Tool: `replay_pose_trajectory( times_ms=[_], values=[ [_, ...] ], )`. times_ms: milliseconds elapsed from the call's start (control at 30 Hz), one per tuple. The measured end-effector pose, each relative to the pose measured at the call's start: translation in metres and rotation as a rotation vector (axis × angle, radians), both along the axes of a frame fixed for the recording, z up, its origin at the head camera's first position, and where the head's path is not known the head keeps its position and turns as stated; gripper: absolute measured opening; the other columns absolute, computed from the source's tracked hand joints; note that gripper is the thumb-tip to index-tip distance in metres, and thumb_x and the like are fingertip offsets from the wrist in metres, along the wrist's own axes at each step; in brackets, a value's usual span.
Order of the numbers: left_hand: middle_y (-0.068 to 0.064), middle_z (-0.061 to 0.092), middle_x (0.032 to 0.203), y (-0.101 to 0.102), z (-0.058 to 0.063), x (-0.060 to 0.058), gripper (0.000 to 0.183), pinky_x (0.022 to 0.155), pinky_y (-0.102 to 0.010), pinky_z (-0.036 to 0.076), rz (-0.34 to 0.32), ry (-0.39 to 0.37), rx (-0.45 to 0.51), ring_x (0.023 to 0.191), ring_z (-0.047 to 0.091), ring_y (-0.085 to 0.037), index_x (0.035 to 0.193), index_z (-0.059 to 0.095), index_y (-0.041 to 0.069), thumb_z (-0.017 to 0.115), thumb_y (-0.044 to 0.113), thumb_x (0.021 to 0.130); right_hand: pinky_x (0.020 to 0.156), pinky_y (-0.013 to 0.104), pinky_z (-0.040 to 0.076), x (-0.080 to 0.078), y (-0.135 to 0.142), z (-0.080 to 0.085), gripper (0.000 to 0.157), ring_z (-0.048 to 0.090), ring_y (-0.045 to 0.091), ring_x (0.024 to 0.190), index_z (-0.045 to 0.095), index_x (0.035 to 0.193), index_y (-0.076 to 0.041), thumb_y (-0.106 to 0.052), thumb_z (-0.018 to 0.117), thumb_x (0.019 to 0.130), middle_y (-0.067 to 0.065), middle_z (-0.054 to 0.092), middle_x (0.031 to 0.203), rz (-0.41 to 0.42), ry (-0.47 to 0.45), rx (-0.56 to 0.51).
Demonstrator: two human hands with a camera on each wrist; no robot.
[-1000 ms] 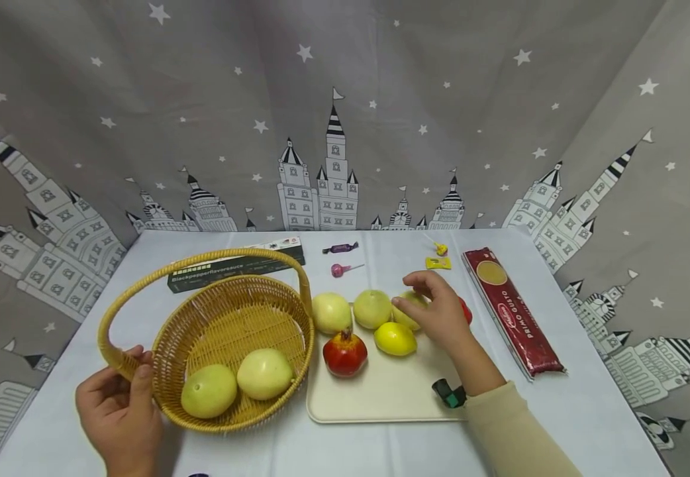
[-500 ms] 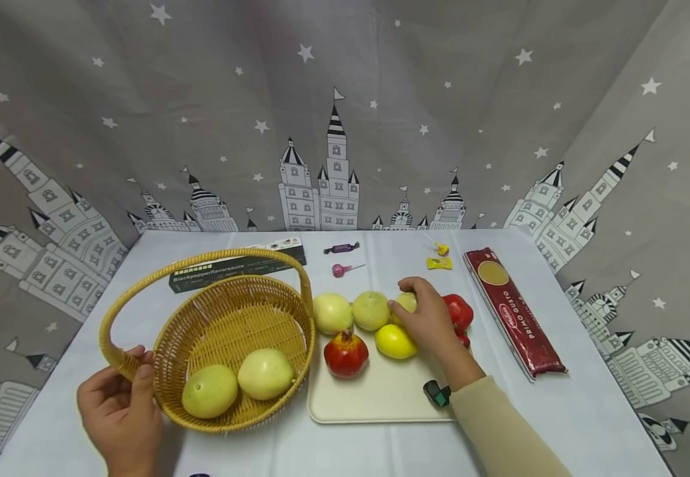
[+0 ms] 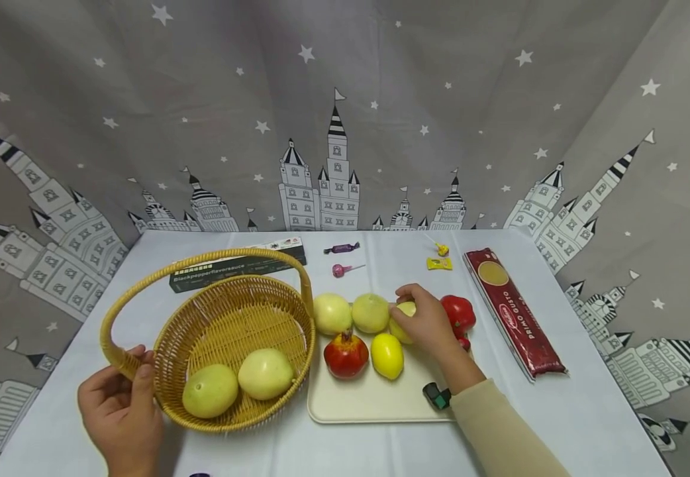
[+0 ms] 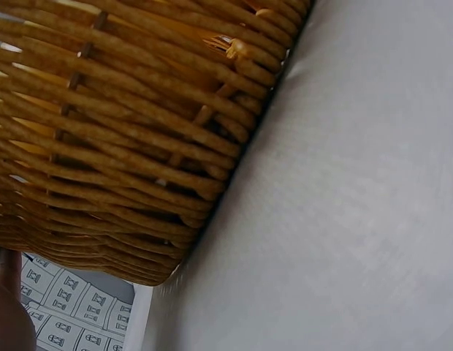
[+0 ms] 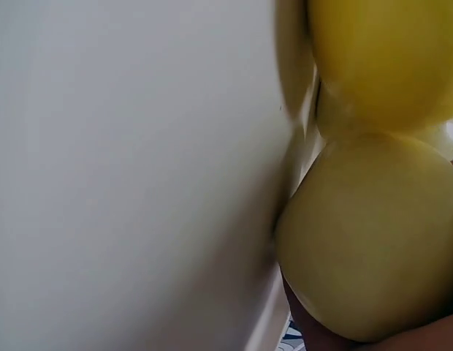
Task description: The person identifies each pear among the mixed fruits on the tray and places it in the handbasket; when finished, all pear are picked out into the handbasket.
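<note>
First, right hand (image 3: 433, 328), mine: thumb and fingers curled about one pale green fruit (image 5: 372, 234), which sits by the far edge of the tray (image 3: 351, 405), right of centre. Left hand (image 3: 123, 417), also mine: pinching the wicker basket (image 3: 239, 328) at its left side, by the foot of the handle (image 3: 232, 252). Basket stands beyond the tray's left edge, two more pale green fruits (image 3: 210, 391) (image 3: 265, 374) inside, toward its near rim.

Neighbours of the held fruit: one middle fruit (image 3: 371, 313), to its left along the far edge; one outer fruit (image 3: 331, 314), at the far left corner; one lemon (image 3: 387, 356), just in front, contact uncertain; one pomegranate (image 3: 345, 355), nearer the left edge; one red fruit (image 3: 457, 313), toward the far right corner, beside my hand.

Handling notes, as I judge them. Item: grip below the widest part, the fruit being round and smooth-looking. Item: any lift straight up first, lest lemon or middle fruit roll. Item: knuckles and sleeve (image 3: 506, 430) clear of the red fruit. Item: left hand light, steadying the basket without tipping it.
</note>
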State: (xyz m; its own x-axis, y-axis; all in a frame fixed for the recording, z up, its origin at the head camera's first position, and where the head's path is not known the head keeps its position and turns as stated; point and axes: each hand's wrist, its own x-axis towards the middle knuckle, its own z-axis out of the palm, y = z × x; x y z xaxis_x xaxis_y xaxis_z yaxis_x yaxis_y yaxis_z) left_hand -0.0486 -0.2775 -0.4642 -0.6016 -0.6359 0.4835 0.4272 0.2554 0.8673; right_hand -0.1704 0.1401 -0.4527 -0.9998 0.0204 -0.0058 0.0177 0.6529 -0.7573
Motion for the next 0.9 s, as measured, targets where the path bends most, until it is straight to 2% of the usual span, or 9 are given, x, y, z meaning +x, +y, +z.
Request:
replay_pose_trajectory(
  times_ms=[233, 367, 533, 567, 667, 800, 900],
  values=[
    [-0.032, 0.056, 0.116, -0.001, -0.001, 0.000, 0.036, 0.094, -0.029, 0.053, -0.031, 0.061, 0.016, 0.103, 0.064, -0.027, 0.123, 0.051, 0.000, 0.060, -0.007, 0.090, 0.086, 0.032, 0.056, 0.003, 0.000, -0.001, 0.050, 0.058, 0.020, 0.093, 0.057, 0.121, -0.018, -0.029, 0.077, 0.077, -0.003, 0.064, 0.105, -0.038, -0.046, -0.063],
    [-0.033, 0.055, 0.116, 0.000, -0.001, 0.000, 0.036, 0.094, -0.030, 0.052, -0.047, 0.077, 0.029, 0.103, 0.064, -0.027, 0.123, 0.050, -0.001, 0.059, -0.008, 0.089, 0.086, 0.032, 0.057, 0.005, 0.000, -0.001, 0.051, 0.058, 0.021, 0.093, 0.058, 0.119, -0.017, -0.027, 0.080, 0.075, -0.001, 0.064, 0.106, -0.055, -0.070, -0.077],
    [-0.031, 0.056, 0.116, 0.000, 0.000, 0.000, 0.036, 0.093, -0.029, 0.053, -0.027, 0.055, 0.033, 0.103, 0.064, -0.026, 0.123, 0.051, -0.001, 0.060, -0.008, 0.089, 0.086, 0.031, 0.057, 0.007, -0.001, 0.003, 0.048, 0.058, 0.019, 0.092, 0.059, 0.117, -0.015, -0.025, 0.079, 0.075, -0.002, 0.065, 0.102, -0.041, -0.025, -0.107],
    [-0.032, 0.056, 0.116, 0.000, 0.000, -0.001, 0.036, 0.093, -0.030, 0.053, -0.037, 0.070, 0.051, 0.103, 0.064, -0.027, 0.123, 0.050, -0.002, 0.060, -0.009, 0.089, 0.086, 0.031, 0.056, 0.007, -0.002, 0.006, 0.047, 0.057, 0.019, 0.092, 0.059, 0.117, -0.015, -0.026, 0.078, 0.075, -0.003, 0.065, 0.101, -0.033, -0.004, -0.109],
    [-0.031, 0.057, 0.116, 0.000, 0.001, -0.001, 0.036, 0.093, -0.029, 0.053, -0.031, 0.065, 0.026, 0.102, 0.064, -0.026, 0.123, 0.050, -0.002, 0.060, -0.008, 0.089, 0.087, 0.031, 0.055, 0.008, -0.004, 0.017, 0.045, 0.058, 0.018, 0.093, 0.059, 0.116, -0.015, -0.025, 0.078, 0.076, -0.005, 0.065, 0.100, 0.006, 0.069, -0.121],
    [-0.032, 0.056, 0.115, -0.001, 0.000, 0.000, 0.036, 0.093, -0.029, 0.053, -0.046, 0.085, 0.028, 0.102, 0.064, -0.026, 0.123, 0.050, -0.002, 0.060, -0.009, 0.089, 0.091, 0.034, 0.053, 0.011, -0.014, 0.040, 0.043, 0.057, 0.016, 0.097, 0.059, 0.114, -0.018, -0.026, 0.078, 0.076, -0.007, 0.065, 0.100, 0.075, 0.135, -0.130],
    [-0.032, 0.057, 0.114, -0.001, -0.001, -0.001, 0.036, 0.093, -0.028, 0.053, -0.061, 0.097, 0.045, 0.102, 0.064, -0.027, 0.122, 0.050, -0.004, 0.060, -0.010, 0.089, 0.088, 0.034, 0.054, 0.017, -0.029, 0.058, 0.039, 0.058, 0.014, 0.094, 0.061, 0.109, -0.021, -0.027, 0.079, 0.075, -0.008, 0.065, 0.099, 0.151, 0.171, -0.156]
  ],
)
